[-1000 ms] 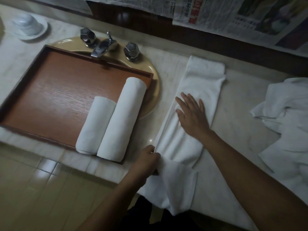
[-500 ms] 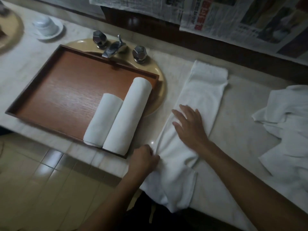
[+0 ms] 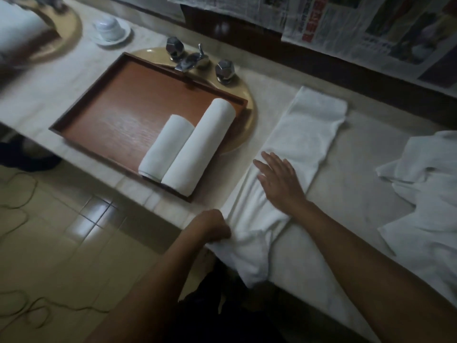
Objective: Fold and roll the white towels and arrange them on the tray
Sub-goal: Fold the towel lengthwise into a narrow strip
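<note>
A long white towel (image 3: 306,134), folded into a narrow strip, lies on the marble counter and hangs over its front edge. My right hand (image 3: 279,179) presses flat on the strip's middle, fingers spread. My left hand (image 3: 212,225) grips the strip's near left edge at the counter's front. The brown wooden tray (image 3: 123,115) sits over the sink to the left. At the tray's right end lie two rolled white towels side by side: a shorter one (image 3: 165,144) and a longer one (image 3: 200,144).
A heap of unfolded white towels (image 3: 425,184) lies at the right on the counter. Chrome taps (image 3: 195,60) stand behind the tray. A white cup on a saucer (image 3: 110,29) sits at the back left. Newspaper (image 3: 371,28) covers the wall. A cord (image 3: 19,194) trails on the tiled floor.
My right hand has slid toward me along the towel strip. My left hand keeps its grip on the near edge. The view has shifted left.
</note>
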Demonstrator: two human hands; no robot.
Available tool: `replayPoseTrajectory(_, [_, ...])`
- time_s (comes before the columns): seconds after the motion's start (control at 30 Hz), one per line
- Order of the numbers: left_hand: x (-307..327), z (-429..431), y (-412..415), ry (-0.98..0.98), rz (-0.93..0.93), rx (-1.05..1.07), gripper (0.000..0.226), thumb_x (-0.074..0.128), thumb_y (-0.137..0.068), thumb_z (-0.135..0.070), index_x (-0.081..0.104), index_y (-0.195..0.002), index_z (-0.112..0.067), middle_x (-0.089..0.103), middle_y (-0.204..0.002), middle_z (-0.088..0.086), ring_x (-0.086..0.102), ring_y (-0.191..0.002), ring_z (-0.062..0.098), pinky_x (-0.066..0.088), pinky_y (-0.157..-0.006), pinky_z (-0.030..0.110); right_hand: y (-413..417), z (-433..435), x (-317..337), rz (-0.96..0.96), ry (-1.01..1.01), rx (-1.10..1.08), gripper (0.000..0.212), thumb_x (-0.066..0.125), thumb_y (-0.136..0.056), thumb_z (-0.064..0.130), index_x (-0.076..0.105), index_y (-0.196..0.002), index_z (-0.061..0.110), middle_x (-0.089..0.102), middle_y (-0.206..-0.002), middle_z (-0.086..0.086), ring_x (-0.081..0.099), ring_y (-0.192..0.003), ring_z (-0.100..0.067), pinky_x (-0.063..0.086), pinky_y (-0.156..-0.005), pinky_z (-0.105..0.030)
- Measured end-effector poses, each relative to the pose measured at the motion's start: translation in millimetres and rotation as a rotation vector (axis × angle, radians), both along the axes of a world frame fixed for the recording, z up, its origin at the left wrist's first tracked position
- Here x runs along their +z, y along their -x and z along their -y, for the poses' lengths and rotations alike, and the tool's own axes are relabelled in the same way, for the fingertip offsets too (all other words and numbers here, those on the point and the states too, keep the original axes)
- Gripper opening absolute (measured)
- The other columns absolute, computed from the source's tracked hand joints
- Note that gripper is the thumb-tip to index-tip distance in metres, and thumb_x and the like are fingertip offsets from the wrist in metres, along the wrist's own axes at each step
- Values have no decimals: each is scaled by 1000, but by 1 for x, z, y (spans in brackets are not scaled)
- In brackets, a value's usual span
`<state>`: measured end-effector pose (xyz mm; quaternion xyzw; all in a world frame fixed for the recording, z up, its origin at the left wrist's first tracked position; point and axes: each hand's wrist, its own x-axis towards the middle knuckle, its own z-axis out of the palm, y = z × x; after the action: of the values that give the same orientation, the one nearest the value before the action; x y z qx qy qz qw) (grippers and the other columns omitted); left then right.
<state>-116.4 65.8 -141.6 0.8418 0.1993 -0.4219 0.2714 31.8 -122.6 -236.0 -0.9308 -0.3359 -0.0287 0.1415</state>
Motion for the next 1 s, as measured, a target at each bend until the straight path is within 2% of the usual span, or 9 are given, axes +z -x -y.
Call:
replayPoseTrajectory(0.1, [2, -7, 20, 134, 124, 108, 15, 68, -88, -16, 73, -101, -9, 71, -105, 5, 68, -98, 21, 58, -89, 37, 1, -1, -1, 6, -10, 4, 47, 34, -106, 37, 53, -147, 26, 42, -160, -2, 36, -149, -24, 28, -120, -48])
replayPoseTrajectory(0.17, [4, -6, 38, 423, 269, 350, 20, 69, -88, -10, 77, -106, -13, 74, -109, 5, 69, -105, 25, 57, -97, 44, 0, 0, -1, -4, -7, -4, 47, 33, -107, 38, 53, -147, 27, 42, -160, -2, 35, -150, -23, 27, -120, -47])
replayPoseTrajectory(0.27, [0, 2, 67, 708, 250, 741, 32, 60, -88, 4, 75, -114, -8, 73, -115, 17, 67, -111, 41, 53, -99, 55, 0, 0, -3, -10, -13, -10, 46, 34, -107, 38, 53, -147, 27, 43, -160, -2, 35, -150, -23, 26, -120, -47])
replayPoseTrajectory(0.4, [-10, 8, 90, 582, 320, 897, 39, 63, -68, -33, 65, -92, -2, 69, -101, 18, 64, -94, 36, 52, -84, 61, 0, 1, -4, -16, -19, -2, 46, 37, -106, 36, 52, -148, 26, 43, -160, -3, 36, -149, -24, 27, -119, -48])
replayPoseTrajectory(0.47, [-8, 9, 92, 516, 410, 869, 40, 62, -83, -46, 65, -87, -6, 72, -97, 9, 68, -92, 32, 53, -82, 49, 0, 2, -3, -33, -15, 0, 48, 32, -106, 39, 50, -149, 26, 41, -161, -3, 34, -150, -24, 26, -120, -48])
replayPoseTrajectory(0.6, [-15, 6, 96, 94, 645, 709, 26, 66, -95, -42, 70, -80, -22, 70, -83, -9, 65, -80, 6, 49, -67, 29, -1, 2, -2, -67, 9, 7, 51, 28, -106, 41, 46, -152, 27, 36, -163, -2, 27, -153, -23, 21, -122, -48])
replayPoseTrajectory(0.7, [-34, 2, 108, -36, 622, 728, 26, 70, -92, -42, 63, -79, -21, 66, -80, -8, 61, -76, 7, 42, -60, 26, -1, 2, -2, -66, 5, 4, 53, 26, -105, 42, 46, -152, 28, 36, -164, -1, 26, -153, -22, 20, -122, -47])
replayPoseTrajectory(0.87, [-40, 4, 114, -32, 580, 668, 34, 75, -88, -43, 60, -73, -17, 62, -71, -3, 57, -64, 10, 40, -54, 29, 0, 1, -1, -76, 23, 15, 55, 23, -105, 43, 45, -153, 27, 34, -165, -2, 25, -154, -23, 19, -123, -48])
replayPoseTrajectory(1.0, [-23, 5, 113, 289, 573, 845, 38, 77, -88, -48, 66, -73, -15, 68, -72, -1, 63, -67, 14, 45, -63, 31, -2, -2, -1, -90, 37, 32, 55, 23, -105, 42, 43, -154, 27, 33, -165, -3, 24, -154, -24, 19, -123, -49])
